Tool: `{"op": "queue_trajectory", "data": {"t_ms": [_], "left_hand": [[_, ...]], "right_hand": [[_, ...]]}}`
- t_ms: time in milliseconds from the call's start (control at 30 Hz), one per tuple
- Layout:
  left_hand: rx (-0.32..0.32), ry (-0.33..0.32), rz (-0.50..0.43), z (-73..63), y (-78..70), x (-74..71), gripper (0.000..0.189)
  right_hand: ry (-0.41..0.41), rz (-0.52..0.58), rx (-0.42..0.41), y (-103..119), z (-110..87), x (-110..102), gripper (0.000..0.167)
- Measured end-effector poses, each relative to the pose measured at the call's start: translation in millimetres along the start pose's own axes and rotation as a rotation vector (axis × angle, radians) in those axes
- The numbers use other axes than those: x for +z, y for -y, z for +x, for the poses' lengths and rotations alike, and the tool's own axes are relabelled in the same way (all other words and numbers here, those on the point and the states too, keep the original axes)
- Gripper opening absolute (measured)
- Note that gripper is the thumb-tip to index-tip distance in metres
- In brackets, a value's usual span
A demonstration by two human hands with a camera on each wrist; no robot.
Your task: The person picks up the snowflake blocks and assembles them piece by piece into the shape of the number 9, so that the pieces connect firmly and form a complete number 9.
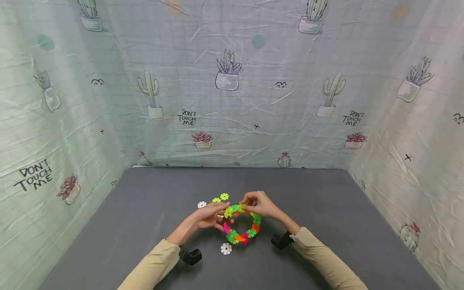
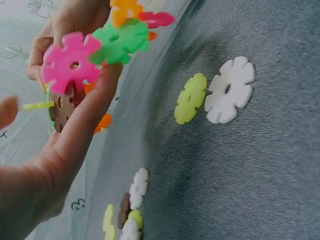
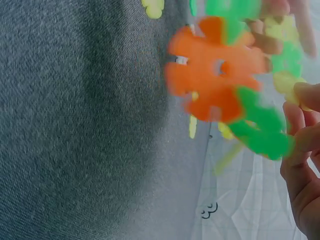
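A ring of interlocking notched plastic discs (image 1: pixel 256 219) in green, orange, pink and yellow is held off the table between both hands. My left hand (image 1: pixel 210 215) grips its left side; in the left wrist view the thumb lies by a pink disc (image 2: pixel 70 57) and a green disc (image 2: pixel 122 40), with a brown disc (image 2: pixel 60 115) close to the fingers. At the ring's upper edge, my right hand (image 1: pixel 262 205) pinches a yellow disc (image 3: pixel 285 82) between thumb and finger. An orange disc (image 3: pixel 215 70) of the ring looks blurred in the right wrist view.
Loose discs lie on the grey table (image 1: pixel 311 201): a white disc (image 1: pixel 226 248) nearer me, a yellow disc (image 1: pixel 224 196) and another white disc (image 1: pixel 201 205) beyond the left hand. A cactus-print curtain (image 1: pixel 232 121) closes off the back and sides.
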State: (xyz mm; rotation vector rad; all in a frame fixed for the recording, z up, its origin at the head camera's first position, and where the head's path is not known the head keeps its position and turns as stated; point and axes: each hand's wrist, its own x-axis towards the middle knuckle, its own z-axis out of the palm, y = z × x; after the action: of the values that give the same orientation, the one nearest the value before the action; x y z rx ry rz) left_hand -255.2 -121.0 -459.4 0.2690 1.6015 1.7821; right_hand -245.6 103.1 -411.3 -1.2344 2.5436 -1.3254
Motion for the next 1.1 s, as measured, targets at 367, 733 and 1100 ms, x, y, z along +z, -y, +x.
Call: {"op": "queue_trajectory", "data": {"t_ms": [367,733,1100], "left_hand": [[-0.091,0.113,-0.130,5.8,-9.8,5.0,0.020],[-0.005,0.072,-0.160,0.9,-9.1,7.3,0.015],[0.048,-0.076,-0.148,-1.3,-9.6,10.7,0.012]], "right_hand": [[-0.026,0.019,-0.092,-2,2.0,3,0.008],[-0.042,-0.052,-0.152,-22,11.7,13,0.005],[-0.125,-0.133,-0.218,-17,16.0,24,0.007]]}}
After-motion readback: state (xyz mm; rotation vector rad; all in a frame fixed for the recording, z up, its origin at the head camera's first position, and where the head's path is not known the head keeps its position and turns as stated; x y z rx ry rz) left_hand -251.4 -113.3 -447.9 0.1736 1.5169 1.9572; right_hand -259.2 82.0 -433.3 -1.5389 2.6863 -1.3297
